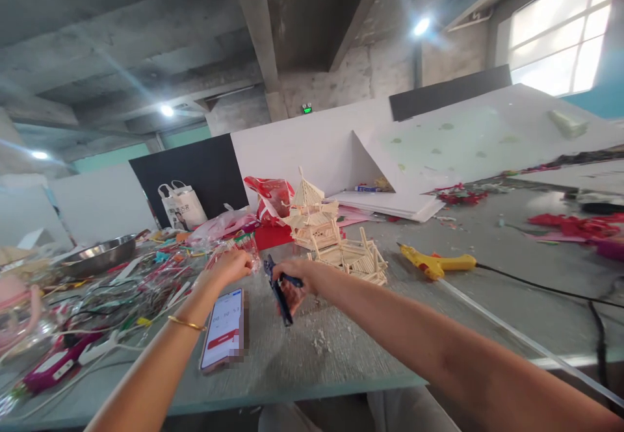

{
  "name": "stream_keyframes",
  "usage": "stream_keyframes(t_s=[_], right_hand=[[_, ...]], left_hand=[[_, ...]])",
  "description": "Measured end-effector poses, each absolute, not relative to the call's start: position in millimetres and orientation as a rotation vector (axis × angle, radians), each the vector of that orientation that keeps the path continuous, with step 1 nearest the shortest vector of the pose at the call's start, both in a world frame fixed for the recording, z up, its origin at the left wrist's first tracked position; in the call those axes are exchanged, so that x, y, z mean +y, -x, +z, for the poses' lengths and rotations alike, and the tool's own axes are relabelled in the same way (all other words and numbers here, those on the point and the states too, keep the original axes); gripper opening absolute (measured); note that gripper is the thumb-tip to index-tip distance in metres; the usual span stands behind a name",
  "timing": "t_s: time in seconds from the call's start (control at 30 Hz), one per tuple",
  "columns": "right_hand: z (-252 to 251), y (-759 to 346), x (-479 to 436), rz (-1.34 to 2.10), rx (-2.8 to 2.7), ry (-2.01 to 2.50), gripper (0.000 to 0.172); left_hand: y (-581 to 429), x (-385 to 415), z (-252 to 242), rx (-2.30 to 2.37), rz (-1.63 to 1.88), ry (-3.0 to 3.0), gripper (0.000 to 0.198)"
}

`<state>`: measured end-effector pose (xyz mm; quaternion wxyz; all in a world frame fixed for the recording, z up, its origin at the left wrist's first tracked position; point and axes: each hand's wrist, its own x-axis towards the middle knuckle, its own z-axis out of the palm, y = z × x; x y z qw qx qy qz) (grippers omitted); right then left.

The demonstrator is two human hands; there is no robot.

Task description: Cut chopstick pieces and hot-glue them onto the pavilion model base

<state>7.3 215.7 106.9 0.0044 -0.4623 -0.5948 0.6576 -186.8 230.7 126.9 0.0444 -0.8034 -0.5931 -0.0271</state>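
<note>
Right hand clamped on dark cutters, jaw detail blurred; left hand curled among clear wrappers, grip indeterminate, beside phone

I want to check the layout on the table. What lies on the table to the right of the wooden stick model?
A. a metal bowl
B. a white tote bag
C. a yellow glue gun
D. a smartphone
C: the yellow glue gun lies on the table right of the wooden stick model, its black cord trailing away to the right.
</note>
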Motion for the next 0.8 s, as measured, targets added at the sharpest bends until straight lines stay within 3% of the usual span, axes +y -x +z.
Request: stream_keyframes(t_s=[0.17,0.4,0.63,0.8], right_hand=[[121,-13,214,2.294,-1.787,1.171,0.067],[147,-43,215,2.335,-1.773,1.033,0.077],[145,-55,207,2.356,-1.702,1.239,0.065],[135,-50,196,2.337,-1.735,1.250,0.069]], left_hand=[[183,234,120,-1.763,0.019,2.474,0.024],[193,236,120,-1.846,-0.097,2.548,0.025],[185,239,116,-2.058,-0.644,2.706,0.025],[169,237,109,-2.253,-1.082,2.984,0.030]])
